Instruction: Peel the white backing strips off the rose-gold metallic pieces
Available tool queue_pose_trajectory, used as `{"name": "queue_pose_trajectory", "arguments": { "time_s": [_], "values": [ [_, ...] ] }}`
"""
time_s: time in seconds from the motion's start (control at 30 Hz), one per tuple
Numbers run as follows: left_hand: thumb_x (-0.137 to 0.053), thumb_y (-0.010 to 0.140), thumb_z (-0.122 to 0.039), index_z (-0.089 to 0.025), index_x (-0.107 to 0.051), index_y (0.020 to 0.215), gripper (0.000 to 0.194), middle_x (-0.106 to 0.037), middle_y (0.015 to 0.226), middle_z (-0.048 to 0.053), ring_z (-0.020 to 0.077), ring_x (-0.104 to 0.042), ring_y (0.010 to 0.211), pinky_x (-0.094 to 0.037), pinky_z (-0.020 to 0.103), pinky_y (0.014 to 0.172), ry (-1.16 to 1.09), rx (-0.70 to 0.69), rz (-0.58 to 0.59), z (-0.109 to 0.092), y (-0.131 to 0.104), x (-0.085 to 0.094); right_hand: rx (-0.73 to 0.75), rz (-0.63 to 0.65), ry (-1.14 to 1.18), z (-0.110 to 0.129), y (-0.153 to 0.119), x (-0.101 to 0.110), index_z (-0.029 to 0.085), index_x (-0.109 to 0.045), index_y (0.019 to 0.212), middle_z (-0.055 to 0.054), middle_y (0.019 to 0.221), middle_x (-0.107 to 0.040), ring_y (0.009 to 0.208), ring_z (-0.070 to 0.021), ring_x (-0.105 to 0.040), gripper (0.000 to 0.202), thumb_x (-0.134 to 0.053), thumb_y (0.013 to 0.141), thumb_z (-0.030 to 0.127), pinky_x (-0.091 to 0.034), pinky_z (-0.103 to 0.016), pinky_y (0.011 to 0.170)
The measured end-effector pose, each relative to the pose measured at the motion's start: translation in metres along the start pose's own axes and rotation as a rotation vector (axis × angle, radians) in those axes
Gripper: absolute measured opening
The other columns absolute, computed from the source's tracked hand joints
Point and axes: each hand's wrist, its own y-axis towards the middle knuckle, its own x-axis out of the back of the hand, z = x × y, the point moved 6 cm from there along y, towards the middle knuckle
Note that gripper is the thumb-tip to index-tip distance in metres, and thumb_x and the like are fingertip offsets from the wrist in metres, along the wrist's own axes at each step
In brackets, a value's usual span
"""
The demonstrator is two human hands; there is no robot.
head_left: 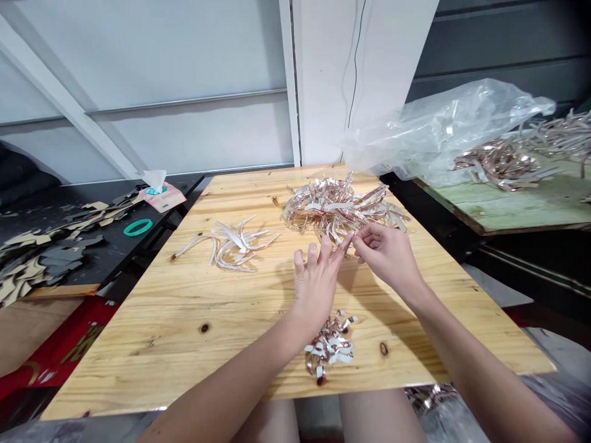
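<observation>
Both my hands meet at the near edge of a tangled pile of shiny rose-gold and white strips. My left hand has its index finger stretched toward the right fingertips, the other fingers bent and the thumb hidden. My right hand is closed in a pinch against that left fingertip. Whatever lies between the fingers is too small to make out. Left of the pile, thin whitish strips lie in a loose bunch. Short curled metallic pieces form a small heap below my left wrist.
Everything rests on a wooden board. A dark table at left bears scraps, a green ring and a tissue pack. At right, a clear plastic bag and more strips lie on a greenish board.
</observation>
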Motion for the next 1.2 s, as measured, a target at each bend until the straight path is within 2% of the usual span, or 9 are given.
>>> {"name": "queue_pose_trajectory", "arguments": {
  "time_s": [0.3,0.6,0.97,1.2],
  "values": [
    [-0.05,0.091,-0.005,-0.044,-0.025,0.159,0.083,-0.055,0.145,0.008,0.0296,-0.052,0.123,-0.041,0.052,0.104,-0.001,-0.015,-0.001,-0.0017,-0.0014,0.0013,-0.005,-0.059,-0.077,-0.0024,0.0016,0.001,0.02,-0.058,0.065,0.001,0.052,-0.058,0.046,-0.0138,-0.053,0.02,-0.066,0.081,0.027,-0.038,-0.026,0.046],
    [-0.048,0.095,-0.006,-0.043,-0.029,0.159,0.076,-0.054,0.143,0.009,0.0293,-0.05,0.123,-0.04,0.05,0.105,0.021,-0.01,0.009,-0.001,0.0004,0.0005,0.0,-0.096,-0.106,-0.0026,0.0012,0.0014,0.019,-0.059,0.065,0.002,0.053,-0.057,0.048,-0.0122,-0.049,0.02,-0.066,0.08,0.029,-0.036,-0.026,0.051],
    [-0.046,0.095,-0.005,-0.042,-0.036,0.156,0.073,-0.054,0.14,0.009,0.0285,-0.049,0.121,-0.038,0.049,0.106,0.011,-0.004,0.03,-0.0002,0.0017,0.0017,0.024,-0.122,-0.151,0.0031,-0.0007,0.0019,0.018,-0.064,0.068,0.001,0.056,-0.062,0.052,-0.0136,-0.054,0.016,-0.068,0.079,0.028,-0.039,-0.027,0.055],
    [-0.046,0.096,-0.007,-0.04,-0.046,0.15,0.063,-0.053,0.14,0.008,0.0285,-0.048,0.122,-0.036,0.05,0.106,-0.027,0.005,0.042,0.0007,0.002,0.0007,0.071,-0.137,-0.192,0.0051,-0.002,0.0002,0.019,-0.065,0.067,0.003,0.054,-0.059,0.05,-0.0128,-0.052,0.015,-0.068,0.08,0.027,-0.039,-0.027,0.056]
  ]
}}
